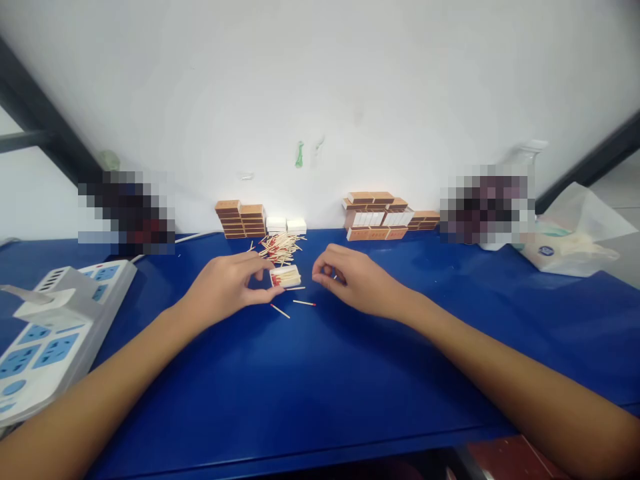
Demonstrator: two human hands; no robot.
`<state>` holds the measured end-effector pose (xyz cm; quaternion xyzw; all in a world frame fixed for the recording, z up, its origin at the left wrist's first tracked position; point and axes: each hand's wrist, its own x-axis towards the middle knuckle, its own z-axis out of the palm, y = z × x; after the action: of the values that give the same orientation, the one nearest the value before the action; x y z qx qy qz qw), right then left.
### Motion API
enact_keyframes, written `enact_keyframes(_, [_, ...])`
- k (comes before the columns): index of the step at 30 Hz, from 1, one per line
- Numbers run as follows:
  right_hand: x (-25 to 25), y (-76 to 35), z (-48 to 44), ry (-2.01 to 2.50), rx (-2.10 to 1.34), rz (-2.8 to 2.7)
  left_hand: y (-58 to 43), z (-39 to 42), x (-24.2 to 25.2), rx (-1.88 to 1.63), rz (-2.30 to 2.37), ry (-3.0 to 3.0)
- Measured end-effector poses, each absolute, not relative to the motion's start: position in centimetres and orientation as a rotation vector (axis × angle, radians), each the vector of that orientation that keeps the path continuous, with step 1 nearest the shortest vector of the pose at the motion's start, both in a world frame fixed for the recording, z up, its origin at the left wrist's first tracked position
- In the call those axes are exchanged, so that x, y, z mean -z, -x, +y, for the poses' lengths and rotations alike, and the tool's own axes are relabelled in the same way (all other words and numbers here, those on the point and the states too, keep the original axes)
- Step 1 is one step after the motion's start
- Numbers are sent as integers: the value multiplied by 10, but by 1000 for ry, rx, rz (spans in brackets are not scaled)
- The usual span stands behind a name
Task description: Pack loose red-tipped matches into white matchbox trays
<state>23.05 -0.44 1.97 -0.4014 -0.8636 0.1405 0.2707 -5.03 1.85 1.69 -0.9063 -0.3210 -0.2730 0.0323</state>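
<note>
My left hand (227,283) rests on the blue table (320,387), its thumb and fingers closed on a small open matchbox tray (286,276) filled with matches. My right hand (353,280) sits just right of the tray, fingers curled in a pinch; what they hold is too small to make out. Two loose matches (304,303) lie on the table in front of the tray. A pile of loose matches (281,247) lies just behind it.
Stacked brown matchboxes (241,219) and white trays (286,225) stand at the wall, with more stacks (380,215) to the right. A white power strip (47,327) lies at the left. A plastic bag (575,233) sits at the far right.
</note>
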Motion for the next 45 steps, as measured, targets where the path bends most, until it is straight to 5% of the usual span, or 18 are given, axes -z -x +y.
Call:
enact_keyframes(11, [-9, -212, -17, 1177, -517, -2590, 50, 18, -15, 778, -1003, 2778])
enact_keyframes(28, [-23, -224, -11, 1068, -770, -2261, 41, 11, -10, 851, -1059, 2835])
enact_keyframes(45, [-20, -225, -9, 998, -707, -2270, 34, 7, -2, 939, -1105, 2786])
